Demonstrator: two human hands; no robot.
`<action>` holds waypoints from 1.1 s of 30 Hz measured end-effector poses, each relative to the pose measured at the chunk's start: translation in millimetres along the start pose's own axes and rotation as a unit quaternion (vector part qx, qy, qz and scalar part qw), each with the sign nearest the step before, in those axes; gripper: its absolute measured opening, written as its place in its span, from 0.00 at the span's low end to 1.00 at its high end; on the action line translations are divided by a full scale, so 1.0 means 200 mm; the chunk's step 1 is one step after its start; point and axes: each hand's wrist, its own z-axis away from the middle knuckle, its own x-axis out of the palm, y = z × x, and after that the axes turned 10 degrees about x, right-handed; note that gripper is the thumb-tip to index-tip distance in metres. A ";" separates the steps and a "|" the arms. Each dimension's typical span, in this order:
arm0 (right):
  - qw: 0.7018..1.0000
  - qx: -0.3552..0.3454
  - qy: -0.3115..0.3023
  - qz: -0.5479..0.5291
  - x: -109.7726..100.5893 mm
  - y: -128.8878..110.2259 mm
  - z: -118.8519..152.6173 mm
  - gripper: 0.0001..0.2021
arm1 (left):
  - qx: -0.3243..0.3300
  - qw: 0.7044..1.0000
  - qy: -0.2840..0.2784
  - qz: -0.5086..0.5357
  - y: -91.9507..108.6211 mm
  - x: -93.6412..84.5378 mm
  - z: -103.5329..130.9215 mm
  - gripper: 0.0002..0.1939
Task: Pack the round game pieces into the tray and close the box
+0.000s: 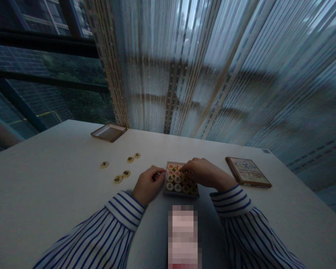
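A small open box (pixel 182 194) near the table's front edge holds rows of round wooden pieces marked with red and black characters. At its left side, my left hand (pixel 149 184) is closed with curled fingers; what they hold, if anything, is too small to name. My right hand (pixel 205 173) reaches over the box's right part, its fingers bent down onto the pieces and covering several of them. Whether those fingertips grip a piece is hidden. Left of my left hand, loose round pieces (pixel 118 179) with black characters lie on the white table (pixel 58 179).
An open, shallow box lid or tray (pixel 109 133) lies at the table's back left. On the right rests a flat printed box (pixel 249 171) with brown edges. String curtains (pixel 179 74) and a window stand behind the table.
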 end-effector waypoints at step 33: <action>1.000 -0.004 -0.006 0.017 -0.02 -0.02 0.01 0.15 | -0.005 1.000 -0.007 -0.014 0.02 -0.01 0.00 0.12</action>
